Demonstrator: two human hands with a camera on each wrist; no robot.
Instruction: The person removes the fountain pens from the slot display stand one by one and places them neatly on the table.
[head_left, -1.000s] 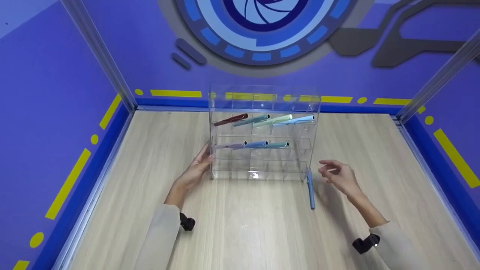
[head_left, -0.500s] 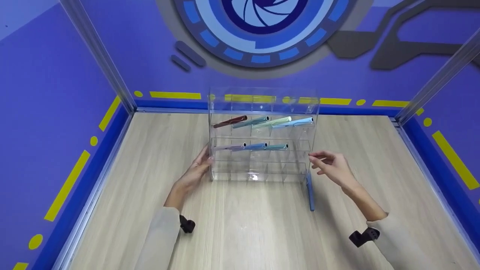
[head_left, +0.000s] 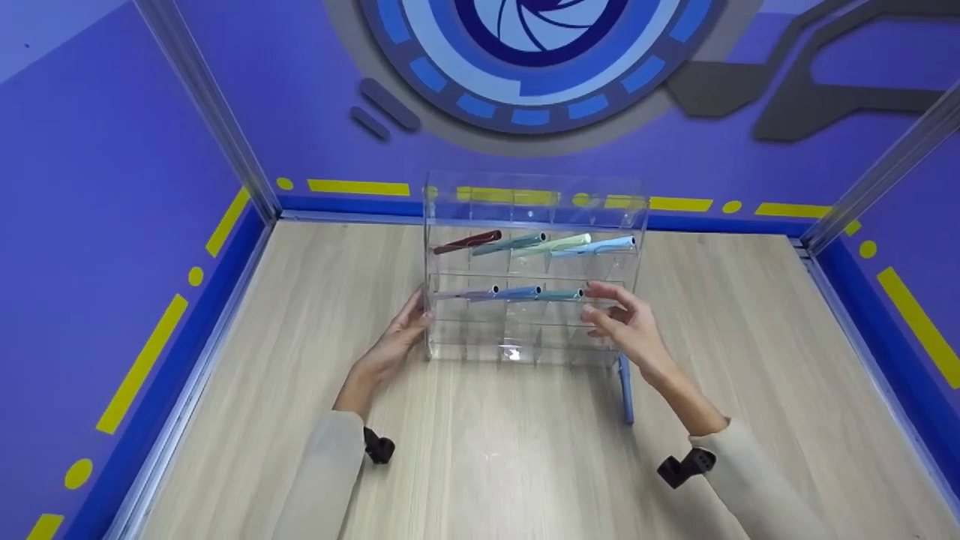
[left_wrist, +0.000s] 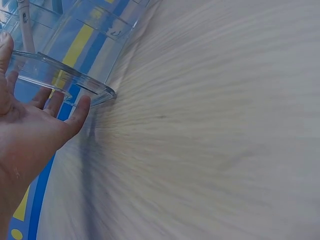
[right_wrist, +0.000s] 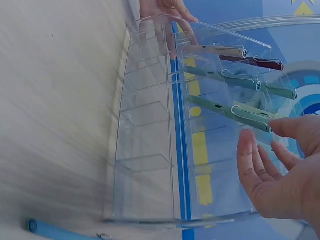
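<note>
A clear acrylic pen rack stands on the table. My left hand rests at its left side, fingers along the outside of the panel and thumb near the front edge. In the left wrist view, that hand's fingers are spread and only slightly bent. My right hand is in front of the rack's right part, fingers loosely bent and apart, holding nothing. In the right wrist view, one fingertip is beside the end of a teal pen in the middle row; whether they touch I cannot tell.
An upper row holds a dark red pen, a teal one, a light green one and a light blue one. Lavender and blue pens lie in the middle row. Another blue pen lies on the table by the rack's right corner.
My right hand has moved left and slightly up, from the right of the rack to in front of it beside the teal pen. The left hand has stayed at the rack's left side.
</note>
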